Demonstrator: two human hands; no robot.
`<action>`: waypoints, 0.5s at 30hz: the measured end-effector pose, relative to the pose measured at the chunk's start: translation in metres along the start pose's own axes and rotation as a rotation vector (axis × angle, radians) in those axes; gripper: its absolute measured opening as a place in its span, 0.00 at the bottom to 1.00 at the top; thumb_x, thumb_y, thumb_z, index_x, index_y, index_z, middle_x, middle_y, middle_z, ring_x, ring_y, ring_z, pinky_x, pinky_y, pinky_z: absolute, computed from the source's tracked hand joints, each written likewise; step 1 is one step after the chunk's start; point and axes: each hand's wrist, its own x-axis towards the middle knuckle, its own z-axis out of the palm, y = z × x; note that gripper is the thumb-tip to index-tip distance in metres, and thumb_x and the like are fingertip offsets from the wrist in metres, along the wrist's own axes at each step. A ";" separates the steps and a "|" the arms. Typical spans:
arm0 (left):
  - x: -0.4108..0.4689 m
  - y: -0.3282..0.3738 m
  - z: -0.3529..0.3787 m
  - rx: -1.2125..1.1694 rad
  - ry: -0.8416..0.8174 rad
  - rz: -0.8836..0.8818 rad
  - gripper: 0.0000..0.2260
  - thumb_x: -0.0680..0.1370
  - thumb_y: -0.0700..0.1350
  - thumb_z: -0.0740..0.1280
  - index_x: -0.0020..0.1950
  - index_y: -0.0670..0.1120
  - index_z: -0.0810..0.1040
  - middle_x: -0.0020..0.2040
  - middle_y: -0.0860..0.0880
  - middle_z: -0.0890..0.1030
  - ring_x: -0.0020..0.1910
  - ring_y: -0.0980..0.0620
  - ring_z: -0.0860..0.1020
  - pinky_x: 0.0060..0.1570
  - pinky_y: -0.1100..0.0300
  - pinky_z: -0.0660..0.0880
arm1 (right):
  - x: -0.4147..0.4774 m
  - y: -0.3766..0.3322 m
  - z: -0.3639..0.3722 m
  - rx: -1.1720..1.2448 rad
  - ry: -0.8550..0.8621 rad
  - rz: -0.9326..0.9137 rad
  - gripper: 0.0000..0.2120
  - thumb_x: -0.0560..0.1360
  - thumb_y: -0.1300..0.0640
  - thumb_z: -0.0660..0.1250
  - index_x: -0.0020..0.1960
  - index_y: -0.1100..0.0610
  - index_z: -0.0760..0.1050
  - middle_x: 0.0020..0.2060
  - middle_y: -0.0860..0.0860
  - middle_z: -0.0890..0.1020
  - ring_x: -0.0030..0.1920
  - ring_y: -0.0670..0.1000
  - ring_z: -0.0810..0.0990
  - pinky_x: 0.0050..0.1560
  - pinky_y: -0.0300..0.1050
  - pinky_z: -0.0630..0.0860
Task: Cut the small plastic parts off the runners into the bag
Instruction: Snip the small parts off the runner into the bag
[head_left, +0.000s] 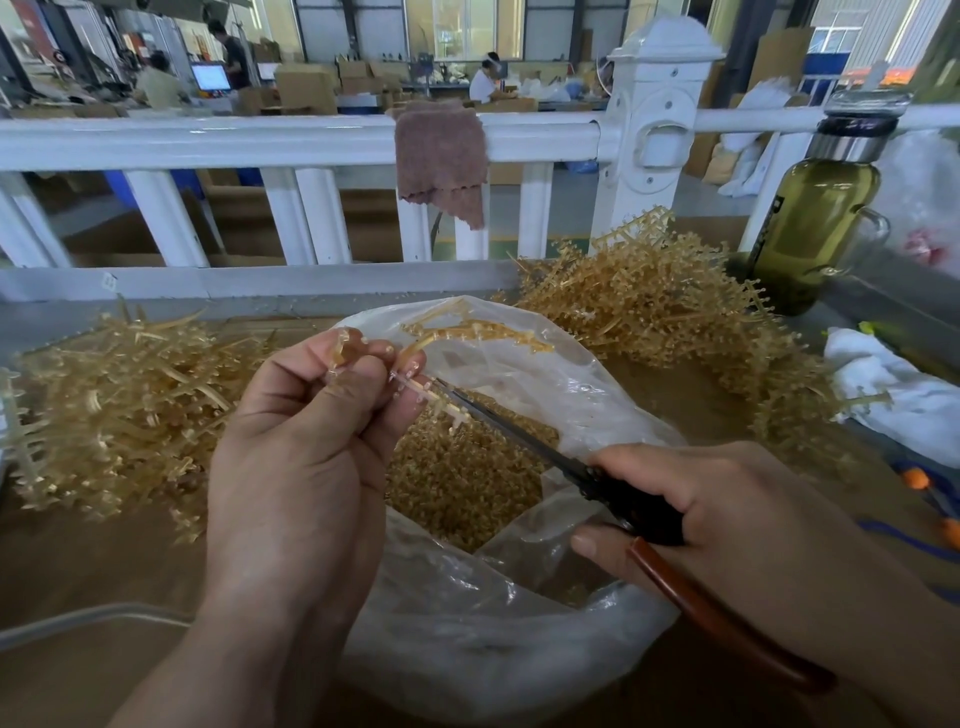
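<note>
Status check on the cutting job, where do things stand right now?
Left hand pinching a runner over the bag. Right hand on the scissors, blades at the runner. Cut parts piled in bag. Nothing blocking.

The bag (519, 597) fills the middle of the bench (104, 571), its mouth open toward twelve o'clock. The left hand (301, 467) and the right hand (727, 519) with its scissors (545, 447) crowd the mouth. At nine o'clock a heap of bare runners (114, 410) blocks the way; at two o'clock a taller tangle of runners (675, 312) does too. A bottle (815, 218) stands at the far two o'clock corner, white cloth (893, 384) at three. The white railing (260, 140) closes off twelve o'clock. Bare bench lies open at seven o'clock.
</note>
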 end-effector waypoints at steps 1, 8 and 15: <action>0.000 0.000 -0.001 -0.001 0.001 -0.003 0.07 0.73 0.37 0.69 0.39 0.48 0.80 0.42 0.48 0.85 0.46 0.50 0.86 0.43 0.62 0.81 | 0.000 0.000 0.000 -0.002 0.000 0.000 0.19 0.70 0.33 0.62 0.42 0.49 0.75 0.33 0.43 0.76 0.35 0.44 0.76 0.34 0.39 0.69; 0.001 -0.001 -0.001 0.001 0.020 -0.004 0.06 0.71 0.38 0.69 0.38 0.49 0.79 0.42 0.48 0.85 0.49 0.47 0.86 0.43 0.63 0.81 | 0.001 0.001 0.003 0.003 -0.010 0.001 0.23 0.68 0.30 0.57 0.43 0.49 0.76 0.33 0.44 0.78 0.35 0.45 0.77 0.36 0.41 0.71; 0.002 0.000 0.000 0.000 0.017 -0.001 0.08 0.71 0.38 0.69 0.36 0.50 0.80 0.41 0.48 0.85 0.47 0.49 0.86 0.43 0.62 0.81 | 0.002 -0.001 0.002 -0.002 -0.007 0.001 0.22 0.68 0.32 0.58 0.41 0.49 0.75 0.31 0.45 0.76 0.33 0.45 0.76 0.31 0.41 0.68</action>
